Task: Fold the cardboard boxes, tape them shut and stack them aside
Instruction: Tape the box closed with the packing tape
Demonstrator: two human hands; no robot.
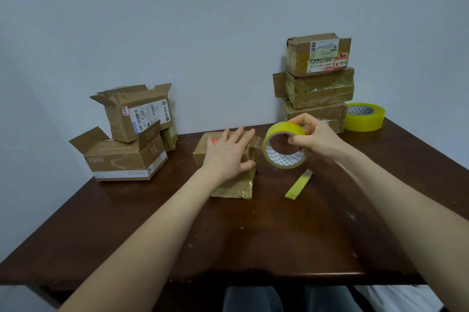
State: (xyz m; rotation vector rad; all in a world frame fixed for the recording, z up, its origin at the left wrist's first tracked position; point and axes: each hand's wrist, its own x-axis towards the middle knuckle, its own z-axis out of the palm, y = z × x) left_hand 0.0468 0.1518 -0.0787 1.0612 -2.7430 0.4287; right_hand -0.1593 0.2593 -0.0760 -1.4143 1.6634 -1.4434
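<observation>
**Box pinned mid-desk, tape drawn off to its right**

The box [234, 187] sits in the middle of the desk [228, 240], and its longer side seems to run from the near edge toward the wall. The left hand [227, 153] lies flat on its top with the fingers straight and spread and the thumb down over the right-hand side, pinning it. The right hand [316, 137] is just beside the box on the right. Its fingers and thumb pinch the tape roll [281, 159], which is held on edge above the desk.

A clear strip of tape [257, 142] runs from the roll to the box's upper right edge. The pull therefore goes sideways, across the short width rather than along the length.

The strip probably needs cutting next. The yellow knife [298, 184] lies on the desk just in front of the right hand, which is the nearer one. The stack of taped boxes [319, 88] stands at the back right beside a spare roll [365, 121], so the finished box would travel back and to the right. The open boxes [127, 159] wait at the back left, nearer the left hand.
</observation>
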